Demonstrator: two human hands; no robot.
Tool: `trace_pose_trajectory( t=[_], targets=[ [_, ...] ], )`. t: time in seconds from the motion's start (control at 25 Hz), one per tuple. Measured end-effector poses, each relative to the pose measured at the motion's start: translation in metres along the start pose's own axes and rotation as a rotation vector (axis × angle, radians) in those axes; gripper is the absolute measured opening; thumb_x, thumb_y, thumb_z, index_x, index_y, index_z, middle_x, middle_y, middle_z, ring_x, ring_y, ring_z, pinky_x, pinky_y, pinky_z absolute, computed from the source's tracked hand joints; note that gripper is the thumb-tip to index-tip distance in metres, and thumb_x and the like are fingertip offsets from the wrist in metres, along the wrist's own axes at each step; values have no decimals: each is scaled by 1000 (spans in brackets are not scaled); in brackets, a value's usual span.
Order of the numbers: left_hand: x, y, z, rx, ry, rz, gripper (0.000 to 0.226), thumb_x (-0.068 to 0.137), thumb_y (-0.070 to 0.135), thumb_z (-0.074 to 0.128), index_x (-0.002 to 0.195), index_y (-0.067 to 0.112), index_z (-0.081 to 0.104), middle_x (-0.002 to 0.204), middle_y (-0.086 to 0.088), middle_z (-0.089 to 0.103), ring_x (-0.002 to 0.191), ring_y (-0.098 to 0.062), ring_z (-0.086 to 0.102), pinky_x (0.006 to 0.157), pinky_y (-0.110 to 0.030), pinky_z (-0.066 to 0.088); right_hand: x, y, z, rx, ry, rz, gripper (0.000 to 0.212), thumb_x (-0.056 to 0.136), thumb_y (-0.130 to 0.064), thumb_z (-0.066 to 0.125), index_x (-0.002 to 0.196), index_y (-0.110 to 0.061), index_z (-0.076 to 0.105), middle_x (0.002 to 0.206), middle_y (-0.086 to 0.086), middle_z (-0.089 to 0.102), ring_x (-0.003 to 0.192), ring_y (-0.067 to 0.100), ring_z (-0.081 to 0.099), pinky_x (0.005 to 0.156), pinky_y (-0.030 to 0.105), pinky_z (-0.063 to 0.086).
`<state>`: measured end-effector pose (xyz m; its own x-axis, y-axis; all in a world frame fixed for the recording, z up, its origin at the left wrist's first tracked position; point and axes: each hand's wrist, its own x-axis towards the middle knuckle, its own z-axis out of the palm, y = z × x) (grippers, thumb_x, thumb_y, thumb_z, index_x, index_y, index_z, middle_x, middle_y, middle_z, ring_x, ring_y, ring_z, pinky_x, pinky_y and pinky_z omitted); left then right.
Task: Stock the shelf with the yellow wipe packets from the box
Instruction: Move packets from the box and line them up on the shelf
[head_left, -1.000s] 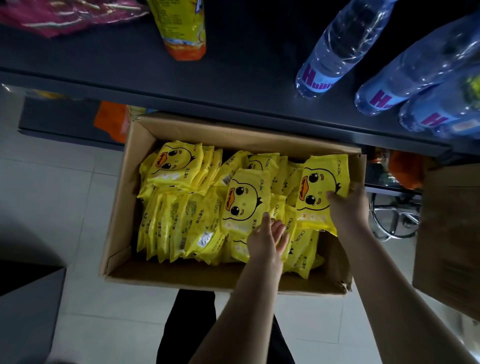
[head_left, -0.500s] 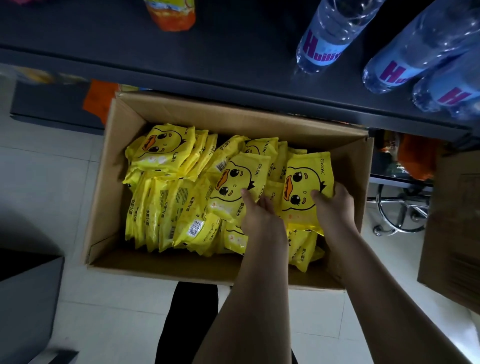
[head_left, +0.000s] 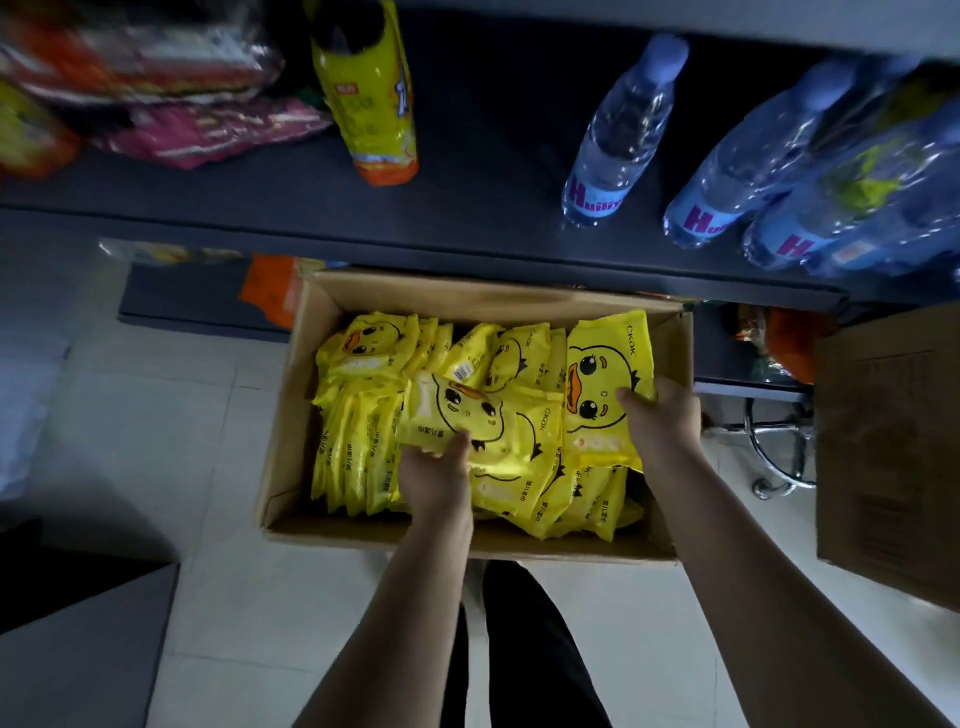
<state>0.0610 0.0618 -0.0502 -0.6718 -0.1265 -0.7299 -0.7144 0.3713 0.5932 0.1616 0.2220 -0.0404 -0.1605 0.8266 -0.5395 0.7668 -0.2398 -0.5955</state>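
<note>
- A cardboard box (head_left: 291, 415) stood open on the pale tiled floor (head_left: 218, 613) in the centre of the frame, just below the front edge of a dark shelf (head_left: 467, 208).
- The yellow wipe packets (head_left: 358, 447) filled the box. Most stood on edge in rows; several lay loose on top toward the lower right of the box.
- The left hand (head_left: 436, 478) reached in from the lower centre. Its fingers were curled round the lower edge of the centre packet (head_left: 457, 410), which lay tilted with the duck face upward.
- The right hand (head_left: 665, 415) reached in from the lower right. Its thumb pressed on the face of the end packet (head_left: 602, 384) and its fingers wrapped behind the packet's right edge. This packet was raised above the others, beside the right wall of the box.
- No yellow wipe packet lay on the shelf.
- On the shelf, three water bottles (head_left: 618, 140) stood at the upper right, a yellow pouch (head_left: 371, 104) stood at the upper centre, and blurred snack bags (head_left: 208, 130) lay at the upper left.
- A second cardboard box (head_left: 893, 441) occupied the right edge of the frame, with a chrome frame (head_left: 774, 447) between it and the open box.
</note>
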Motion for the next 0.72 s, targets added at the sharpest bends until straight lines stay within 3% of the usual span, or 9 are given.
trace_pose_trajectory(
  t=[0.04, 0.16, 0.28, 0.4, 0.52, 0.6, 0.72],
  targets=[
    [-5, 7, -17, 104, -2, 135, 28, 80, 13, 71, 69, 19, 46, 71, 0, 57, 72, -23, 58, 73, -36, 51, -9, -12, -6, 26, -9, -13, 9, 90, -19, 59, 94, -12, 62, 77, 1, 58, 68, 18, 51, 63, 26, 39],
    [-13, 38, -63, 116, -99, 332, 13, 84, 12, 65, 87, 14, 52, 83, -8, 62, 79, -26, 58, 64, -28, 48, -40, -49, -17, 113, -39, -49, 8, 89, -16, 61, 94, -13, 65, 73, -3, 60, 71, 19, 56, 69, 29, 45],
    [-32, 83, -119, 139, -66, 523, 18, 87, 13, 61, 104, 5, 58, 88, -8, 63, 84, -25, 59, 72, -32, 44, -91, -92, -26, 208, -59, -155, 9, 87, -13, 62, 91, -18, 67, 84, 2, 68, 85, 26, 65, 81, 39, 54],
    [-51, 127, -190, 165, -70, 715, 20, 89, 21, 60, 103, 7, 61, 90, -4, 64, 87, -25, 60, 77, -36, 45, -155, -133, -31, 260, -58, -261, 5, 88, -12, 62, 90, -15, 64, 91, 8, 69, 87, 28, 64, 82, 41, 54],
    [-69, 173, -262, 176, -68, 851, 22, 87, 29, 61, 92, 7, 64, 75, -2, 60, 76, -24, 58, 61, -30, 38, -219, -170, -36, 299, -31, -362, 5, 87, -12, 62, 91, -11, 65, 90, 11, 69, 84, 32, 65, 80, 43, 55],
    [-92, 204, -314, 128, -63, 930, 24, 84, 36, 62, 86, 12, 63, 71, 1, 61, 70, -19, 59, 59, -29, 40, -265, -197, -42, 313, 2, -426, 5, 87, -11, 62, 91, -11, 65, 93, 13, 69, 88, 33, 65, 82, 46, 54],
    [-129, 248, -380, 16, -85, 998, 7, 88, 24, 61, 89, 17, 64, 73, 6, 64, 71, -19, 62, 67, -34, 48, -328, -238, -58, 317, 23, -520, 7, 89, -10, 59, 90, -6, 65, 90, 15, 68, 86, 33, 64, 79, 43, 53]
  ],
)
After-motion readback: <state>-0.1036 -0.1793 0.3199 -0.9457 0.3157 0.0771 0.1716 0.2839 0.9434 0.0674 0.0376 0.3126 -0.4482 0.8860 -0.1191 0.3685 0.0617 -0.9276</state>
